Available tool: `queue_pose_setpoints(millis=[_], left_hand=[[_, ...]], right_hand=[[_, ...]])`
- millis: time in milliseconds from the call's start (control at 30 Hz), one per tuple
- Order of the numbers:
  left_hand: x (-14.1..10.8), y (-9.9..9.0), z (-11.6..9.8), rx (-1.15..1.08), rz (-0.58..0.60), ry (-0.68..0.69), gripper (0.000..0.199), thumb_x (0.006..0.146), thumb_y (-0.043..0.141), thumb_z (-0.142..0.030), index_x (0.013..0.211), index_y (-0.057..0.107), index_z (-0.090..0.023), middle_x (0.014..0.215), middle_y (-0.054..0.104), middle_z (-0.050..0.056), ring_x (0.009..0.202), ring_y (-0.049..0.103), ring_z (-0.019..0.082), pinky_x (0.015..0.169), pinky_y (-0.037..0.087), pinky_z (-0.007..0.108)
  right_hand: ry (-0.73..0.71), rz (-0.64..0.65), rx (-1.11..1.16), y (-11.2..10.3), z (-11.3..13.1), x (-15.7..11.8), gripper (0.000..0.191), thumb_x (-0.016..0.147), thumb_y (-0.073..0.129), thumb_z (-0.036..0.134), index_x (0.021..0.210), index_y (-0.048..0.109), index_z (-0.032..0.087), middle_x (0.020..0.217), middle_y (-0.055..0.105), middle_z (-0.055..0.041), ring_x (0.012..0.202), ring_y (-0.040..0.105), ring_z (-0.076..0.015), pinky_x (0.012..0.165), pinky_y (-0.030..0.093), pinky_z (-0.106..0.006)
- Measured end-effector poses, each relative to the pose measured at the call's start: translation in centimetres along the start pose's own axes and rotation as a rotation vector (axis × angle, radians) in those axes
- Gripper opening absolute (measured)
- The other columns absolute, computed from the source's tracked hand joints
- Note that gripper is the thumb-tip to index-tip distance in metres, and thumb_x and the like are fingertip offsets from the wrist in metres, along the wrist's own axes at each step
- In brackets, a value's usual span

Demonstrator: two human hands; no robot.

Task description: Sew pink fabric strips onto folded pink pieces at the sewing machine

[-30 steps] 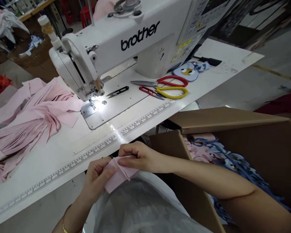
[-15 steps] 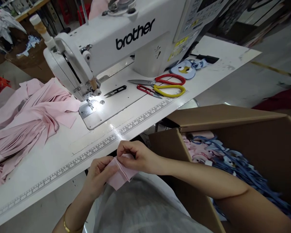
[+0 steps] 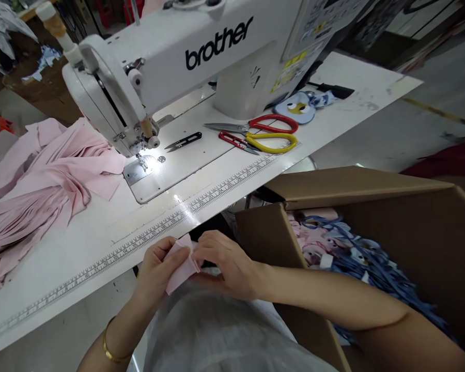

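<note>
A small folded piece of pink fabric [image 3: 181, 271] is held above my lap, just in front of the table edge. My left hand [image 3: 157, 268] grips its left side, thumb on top and fingers behind. At the right edge of the cloth, my right hand [image 3: 230, 266] has its fingers curled and the fingertips closed on the fold; part of that grip is hidden. Beyond the hands stands a white sewing machine [image 3: 170, 67], its lit needle area over the metal plate. A heap of pink fabric strips [image 3: 50, 175] lies left of the needle.
Black thread snips [image 3: 184, 141], red thread snips [image 3: 236, 143] and red-and-yellow scissors [image 3: 273, 135] lie on the white table [image 3: 89, 243], near a blue eyed fabric piece [image 3: 296, 107]. A cardboard box [image 3: 269, 243] with pink and blue pieces stands at my right.
The pink fabric has turned and folded narrower, moving slightly left. My right hand has shifted its fingers to the cloth's right edge. The view has shifted slightly.
</note>
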State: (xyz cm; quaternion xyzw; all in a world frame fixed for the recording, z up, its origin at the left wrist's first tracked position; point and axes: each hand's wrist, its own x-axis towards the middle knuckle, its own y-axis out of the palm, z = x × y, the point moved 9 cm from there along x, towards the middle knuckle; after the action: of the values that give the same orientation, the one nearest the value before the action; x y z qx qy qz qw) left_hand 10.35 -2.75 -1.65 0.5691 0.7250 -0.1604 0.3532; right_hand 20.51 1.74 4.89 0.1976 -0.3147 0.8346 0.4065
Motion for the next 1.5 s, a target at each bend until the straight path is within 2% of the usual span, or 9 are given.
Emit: queue_pose_setpoints(millis=[100, 433, 600, 767, 967, 1200, 1333, 1433, 1500], left_hand=[[0.0, 0.0, 0.1, -0.067, -0.012, 0.012, 0.030, 0.069, 0.069, -0.040, 0.069, 0.053, -0.015, 0.058, 0.050, -0.004, 0.050, 0.041, 0.006, 0.048, 0.031, 0.016], [-0.1, -0.9, 1.0, 0.062, -0.014, -0.092, 0.037, 0.063, 0.071, -0.046, 0.062, 0.056, -0.013, 0.050, 0.045, -0.005, 0.044, 0.036, 0.005, 0.041, 0.025, 0.016], [-0.4, -1.0, -0.2, 0.253, -0.067, 0.055, 0.023, 0.065, 0.070, -0.037, 0.064, 0.063, -0.015, 0.057, 0.058, 0.000, 0.052, 0.047, 0.009, 0.049, 0.036, 0.020], [-1.6, -0.5, -2.0, 0.411, -0.097, 0.281, 0.011, 0.070, 0.063, -0.028, 0.068, 0.068, -0.018, 0.061, 0.063, 0.002, 0.056, 0.052, 0.013, 0.051, 0.041, 0.023], [-2.1, -0.1, -2.4, 0.502, -0.044, 0.373, 0.013, 0.077, 0.057, -0.024, 0.074, 0.069, -0.019, 0.068, 0.066, 0.003, 0.061, 0.056, 0.015, 0.056, 0.044, 0.025], [-2.0, 0.2, -1.7, 0.405, -0.026, 0.324, 0.014, 0.076, 0.062, -0.031, 0.074, 0.064, -0.018, 0.062, 0.062, 0.002, 0.058, 0.055, 0.014, 0.055, 0.044, 0.023], [-1.9, -0.1, 0.4, 0.233, -0.001, 0.102, 0.025, 0.075, 0.062, -0.041, 0.067, 0.058, -0.017, 0.050, 0.057, -0.002, 0.042, 0.047, 0.008, 0.042, 0.037, 0.018], [-2.2, 0.3, 1.6, 0.130, 0.060, -0.053, 0.030, 0.071, 0.065, -0.044, 0.065, 0.055, -0.017, 0.044, 0.054, -0.003, 0.035, 0.041, 0.007, 0.037, 0.032, 0.017], [-2.4, 0.8, 1.5, 0.125, 0.076, -0.077, 0.029, 0.072, 0.064, -0.044, 0.065, 0.056, -0.017, 0.043, 0.055, -0.002, 0.035, 0.042, 0.007, 0.037, 0.032, 0.017]], right_hand=[[-0.051, 0.023, 0.041, 0.2, 0.5, -0.1, 0.017, 0.086, 0.038, 0.008, 0.101, 0.042, 0.016, 0.069, 0.053, -0.0012, 0.063, 0.046, -0.0121, 0.059, 0.043, -0.024], [-0.380, 0.153, -0.136, -0.3, 2.4, -0.7, 0.011, 0.085, 0.050, 0.011, 0.094, 0.054, 0.015, 0.069, 0.057, -0.0015, 0.070, 0.050, -0.0131, 0.068, 0.045, -0.028], [-0.142, 0.181, 0.167, -0.3, 1.2, 0.3, 0.010, 0.087, 0.047, 0.012, 0.094, 0.054, 0.012, 0.085, 0.060, -0.0076, 0.082, 0.050, -0.0148, 0.071, 0.047, -0.028], [0.197, 0.199, 0.321, 0.1, -1.1, 1.1, 0.006, 0.086, 0.049, 0.016, 0.082, 0.054, 0.015, 0.073, 0.058, -0.0030, 0.070, 0.052, -0.0105, 0.062, 0.046, -0.022], [0.473, 0.259, 0.486, 1.0, -3.1, 0.4, 0.011, 0.083, 0.054, 0.023, 0.076, 0.055, 0.015, 0.071, 0.059, -0.0013, 0.062, 0.054, -0.0081, 0.057, 0.045, -0.020], [0.714, 0.318, 0.694, 2.7, -4.5, -1.0, 0.017, 0.080, 0.058, 0.030, 0.074, 0.052, 0.014, 0.068, 0.058, 0.0001, 0.061, 0.052, -0.0087, 0.056, 0.043, -0.021], [0.820, 0.496, 1.110, 4.2, -5.4, -2.2, 0.027, 0.073, 0.065, 0.029, 0.089, 0.050, 0.014, 0.073, 0.054, 0.0015, 0.063, 0.052, -0.0072, 0.057, 0.042, -0.020], [0.755, 0.748, 1.100, 4.0, -5.3, -2.6, 0.031, 0.075, 0.062, 0.028, 0.099, 0.051, 0.012, 0.078, 0.055, -0.0007, 0.068, 0.053, -0.0085, 0.060, 0.043, -0.022], [0.616, 0.719, 0.907, 2.9, -5.3, -1.3, 0.039, 0.075, 0.063, 0.025, 0.108, 0.049, 0.012, 0.096, 0.056, -0.0067, 0.088, 0.053, -0.0127, 0.075, 0.043, -0.027]])
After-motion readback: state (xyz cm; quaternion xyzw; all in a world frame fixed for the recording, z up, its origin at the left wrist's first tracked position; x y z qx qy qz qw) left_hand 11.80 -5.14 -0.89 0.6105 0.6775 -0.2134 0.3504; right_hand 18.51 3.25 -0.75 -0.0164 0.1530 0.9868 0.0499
